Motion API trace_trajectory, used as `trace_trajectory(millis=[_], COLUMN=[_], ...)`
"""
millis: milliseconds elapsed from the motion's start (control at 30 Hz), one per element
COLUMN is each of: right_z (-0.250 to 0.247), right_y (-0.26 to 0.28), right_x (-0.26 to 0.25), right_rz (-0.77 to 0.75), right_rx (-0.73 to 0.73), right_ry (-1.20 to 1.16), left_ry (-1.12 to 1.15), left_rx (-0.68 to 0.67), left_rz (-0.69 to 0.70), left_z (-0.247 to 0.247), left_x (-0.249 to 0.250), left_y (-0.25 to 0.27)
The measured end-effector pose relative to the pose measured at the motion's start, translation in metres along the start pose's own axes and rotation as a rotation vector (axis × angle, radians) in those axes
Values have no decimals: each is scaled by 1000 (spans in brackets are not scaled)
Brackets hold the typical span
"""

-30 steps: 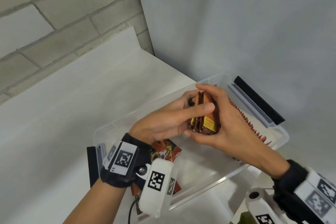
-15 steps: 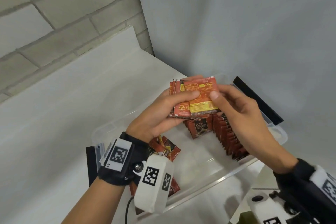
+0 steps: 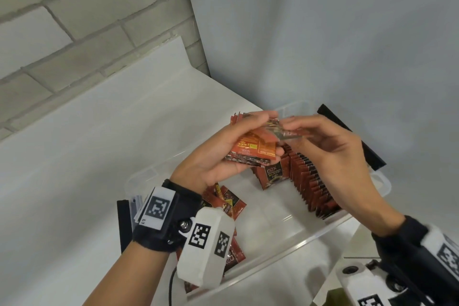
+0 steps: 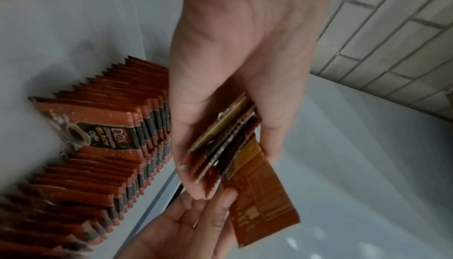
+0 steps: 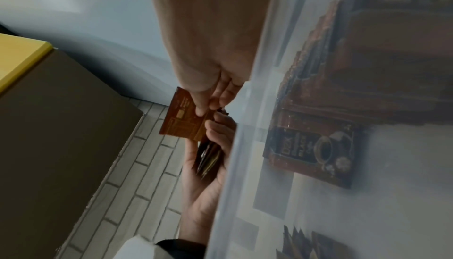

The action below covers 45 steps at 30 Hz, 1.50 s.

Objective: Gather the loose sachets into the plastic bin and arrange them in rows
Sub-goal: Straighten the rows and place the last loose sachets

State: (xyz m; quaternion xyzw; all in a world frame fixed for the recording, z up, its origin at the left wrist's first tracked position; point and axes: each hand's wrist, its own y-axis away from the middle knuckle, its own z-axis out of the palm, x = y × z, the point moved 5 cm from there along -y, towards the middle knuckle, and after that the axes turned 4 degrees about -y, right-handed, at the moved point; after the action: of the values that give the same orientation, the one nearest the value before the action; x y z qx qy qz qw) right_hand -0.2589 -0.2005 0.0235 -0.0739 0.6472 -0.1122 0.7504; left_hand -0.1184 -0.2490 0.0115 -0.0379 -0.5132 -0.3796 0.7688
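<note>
Since half a second ago, both hands have tilted the held bundle flatter; the right hand now draws one sachet off its top.

Left hand: fingers and thumb curled round a fanned bundle of sachets, held above the clear plastic bin.

Right hand: thumb and fingertips pinching a single sachet at its edge, touching the bundle, partly slid off it.

Upright sachets: filed on edge in rows inside the bin, directly below both hands; front packet reads "D2X Black".

Loose sachets: lying flat on the bin floor beneath the left wrist, not yet filed.

Tabletop: white, carrying the bin, to the left hand's far side.

Risk: the bundle is fanned and unevenly gripped; pulling one sachet may drag its neighbours loose, and they would likely fall onto the filed rows and tip them. A sachet set in while tilted could also push the nearest row over.
</note>
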Motion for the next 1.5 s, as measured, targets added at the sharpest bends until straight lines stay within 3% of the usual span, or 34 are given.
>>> trace_trajectory(millis=[233,400,567,767,967,1067,1167,1333,1500], right_z=[1,-5,0,2,-5,-15,-20,-7,3], right_y=[1,-2,0,2,-1,-2,-4,-3,5], right_x=[4,10,18,18,16,8,0,3,17], right_rz=[-4,116,251,290,279,253,204,-224,-340], right_rx=[-60,60,-34,-53,31,14,-124,-425,-477], right_ry=[9,-12,-19,-20,-41,64,251,898,1116], left_ry=[29,95,127,90,111,152,224,257,261], left_rx=[36,73,79,59,144,188,228,238,233], left_rz=[95,201,302,340,322,327,345,332,291], left_z=[-5,-8,-9,-5,-7,-11,-15,-16,-16], left_x=[5,10,13,14,16,17,20,20,17], left_y=[-1,-1,-2,-1,-3,-2,-1,-1,-2])
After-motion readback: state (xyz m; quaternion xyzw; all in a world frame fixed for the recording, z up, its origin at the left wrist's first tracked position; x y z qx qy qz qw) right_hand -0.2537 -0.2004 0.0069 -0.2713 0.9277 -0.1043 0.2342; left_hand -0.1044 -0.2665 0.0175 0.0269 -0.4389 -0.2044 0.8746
